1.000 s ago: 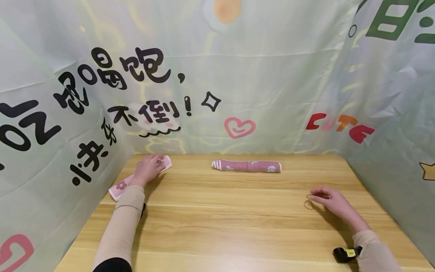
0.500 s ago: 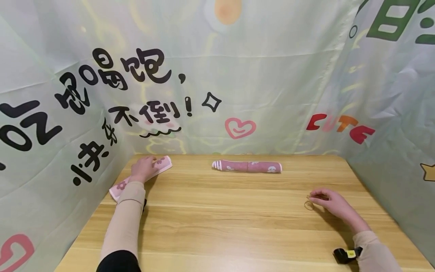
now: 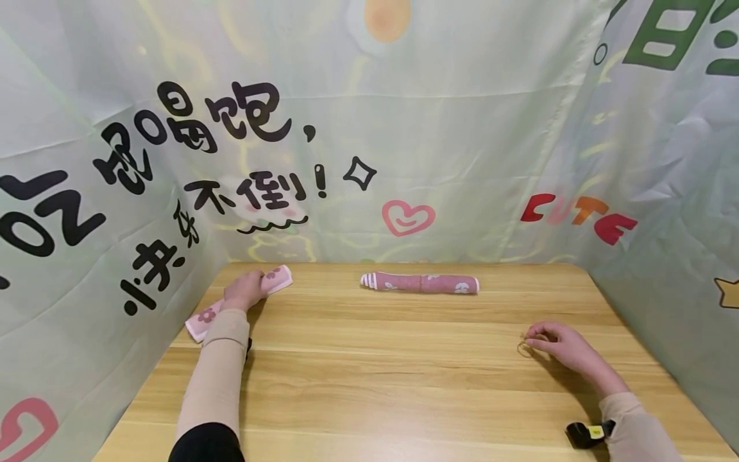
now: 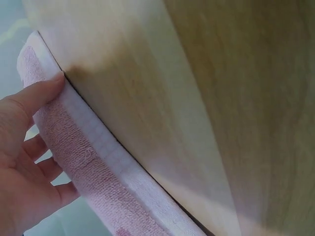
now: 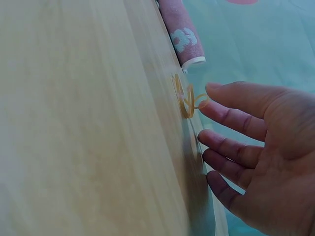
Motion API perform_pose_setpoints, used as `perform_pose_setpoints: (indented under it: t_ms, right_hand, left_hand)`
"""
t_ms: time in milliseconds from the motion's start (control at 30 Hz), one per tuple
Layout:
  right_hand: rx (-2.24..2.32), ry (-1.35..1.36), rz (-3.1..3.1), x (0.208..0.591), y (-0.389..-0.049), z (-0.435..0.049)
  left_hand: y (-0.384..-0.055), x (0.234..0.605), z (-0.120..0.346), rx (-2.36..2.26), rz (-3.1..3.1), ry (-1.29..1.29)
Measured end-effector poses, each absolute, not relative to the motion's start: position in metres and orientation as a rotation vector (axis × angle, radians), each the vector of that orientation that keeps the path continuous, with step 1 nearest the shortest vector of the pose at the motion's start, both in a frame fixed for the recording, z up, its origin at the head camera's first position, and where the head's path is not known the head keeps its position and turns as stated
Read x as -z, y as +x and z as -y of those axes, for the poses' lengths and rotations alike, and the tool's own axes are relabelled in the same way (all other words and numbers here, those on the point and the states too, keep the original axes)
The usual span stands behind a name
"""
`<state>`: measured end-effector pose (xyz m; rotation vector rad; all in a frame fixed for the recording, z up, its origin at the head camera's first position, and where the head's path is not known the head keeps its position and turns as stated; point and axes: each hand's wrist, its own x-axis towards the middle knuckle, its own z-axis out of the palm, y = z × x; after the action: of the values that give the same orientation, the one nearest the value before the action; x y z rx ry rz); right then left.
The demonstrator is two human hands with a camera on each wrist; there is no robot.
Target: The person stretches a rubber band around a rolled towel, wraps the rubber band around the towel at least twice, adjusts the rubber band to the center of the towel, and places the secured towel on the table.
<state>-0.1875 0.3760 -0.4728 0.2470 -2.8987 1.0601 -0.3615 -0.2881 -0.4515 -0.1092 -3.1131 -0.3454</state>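
My left hand (image 3: 244, 290) grips a light pink towel (image 3: 279, 278) with darker flowers, at the back left of the table. In the left wrist view the thumb lies over the towel's (image 4: 93, 157) white edge, and the fingers reach round its other side. The towel looks like a long roll or folded strip. On the right, my right hand (image 3: 562, 346) pinches thin tan rubber bands (image 3: 525, 349) between thumb and index finger. Their loops (image 5: 190, 101) hang at the fingertips in the right wrist view, close to the tabletop; the other fingers are loosely bent.
A darker pink rolled towel (image 3: 427, 283) with a band round its middle lies at the table's back edge. The wooden table (image 3: 369, 378) is enclosed by printed cloth walls (image 3: 462, 147). A black device (image 3: 584, 434) sits at the right wrist.
The left hand has drawn back slightly along the light pink towel and closed round it; more of the towel's far end shows. The right hand stays almost still with the rubber bands.
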Motion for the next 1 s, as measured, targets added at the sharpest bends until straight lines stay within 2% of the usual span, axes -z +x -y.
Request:
perform_pose_setpoints:
  t_ms: [500,1000]
  right_hand:
    - [-1.042,0.385,2.804,0.477,-0.187,-0.376]
    - [-1.055,0.2,2.862,0.469,-0.187,-0.373]
  left_hand:
    - [-0.352,0.444,0.28,0.441,3.057,-0.133]
    - [-0.324,0.411,0.263,0.643,2.866,-0.162]
